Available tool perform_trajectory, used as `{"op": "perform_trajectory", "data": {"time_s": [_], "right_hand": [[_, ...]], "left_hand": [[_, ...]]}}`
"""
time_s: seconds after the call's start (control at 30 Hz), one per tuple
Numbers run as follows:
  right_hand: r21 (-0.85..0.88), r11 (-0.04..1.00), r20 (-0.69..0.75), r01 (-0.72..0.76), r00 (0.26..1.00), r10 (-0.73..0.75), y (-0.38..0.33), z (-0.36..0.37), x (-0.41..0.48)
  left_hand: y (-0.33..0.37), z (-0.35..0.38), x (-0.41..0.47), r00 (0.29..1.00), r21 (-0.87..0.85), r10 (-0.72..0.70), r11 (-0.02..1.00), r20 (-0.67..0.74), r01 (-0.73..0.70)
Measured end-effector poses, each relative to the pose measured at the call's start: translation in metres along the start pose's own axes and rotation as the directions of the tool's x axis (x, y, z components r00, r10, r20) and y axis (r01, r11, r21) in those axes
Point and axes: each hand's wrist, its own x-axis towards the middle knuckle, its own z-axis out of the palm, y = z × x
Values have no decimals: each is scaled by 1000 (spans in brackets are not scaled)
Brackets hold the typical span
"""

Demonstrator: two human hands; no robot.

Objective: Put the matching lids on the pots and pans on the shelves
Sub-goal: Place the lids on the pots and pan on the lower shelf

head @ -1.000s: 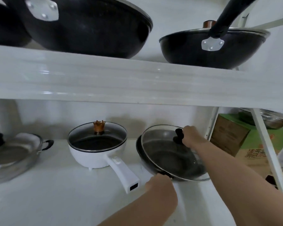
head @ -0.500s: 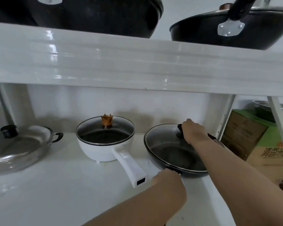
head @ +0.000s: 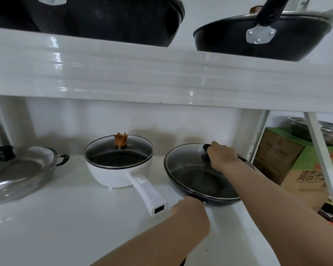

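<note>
Delta vs a second ago: glass lid was tilted, propped up on its left edge over the frying pan; now it lies flat, rim seated on the pan rim all the way round as far as visible; half a second ago it was already nearly down, so little change since then; camera has also shifted, top shelf sits lower in view than half a second ago.

Right hand is on the lid's black knob; fingers curled and closed around it, knob mostly covered, only its left end showing; knob sits off toward the far-right part of the lid, under the palm.

Left hand is at the pan's near edge, where the handle joins by the rivet; fingers folded under and hidden by the back of the hand; cannot tell whether they clamp the handle or just rest on it.

Pan with lid stands on the lower shelf, right side, just beside the white pot; that pot's glass lid with gold crown knob is on; steel pan at far left also lidded; two black woks on the top shelf; green carton beyond the shelf post on the right.
</note>
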Motion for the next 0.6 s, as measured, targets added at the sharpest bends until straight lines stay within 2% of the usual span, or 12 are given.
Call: {"op": "perform_trajectory", "data": {"time_s": [0.23, 0.33, 0.47, 0.6], "right_hand": [[-99, 992, 72, -73, 994, 80, -13, 4, -7], [-110, 988, 105, -104, 988, 115, -22, 4, -11], [-22, 984, 105, -174, 979, 176, -35, -2, -18], [130, 970, 127, -207, 973, 190, -56, -14, -25]], "left_hand": [[-2, -5, -1, 999, -118, -42, 992, 23, 45], [2, -16, -2, 1000, -32, -2, 999, 18, 2], [3, -43, 1, 999, 55, 43, 998, -27, -41], [-14, -70, -3, 990, -19, 2, 1000, -138, -5]]}}
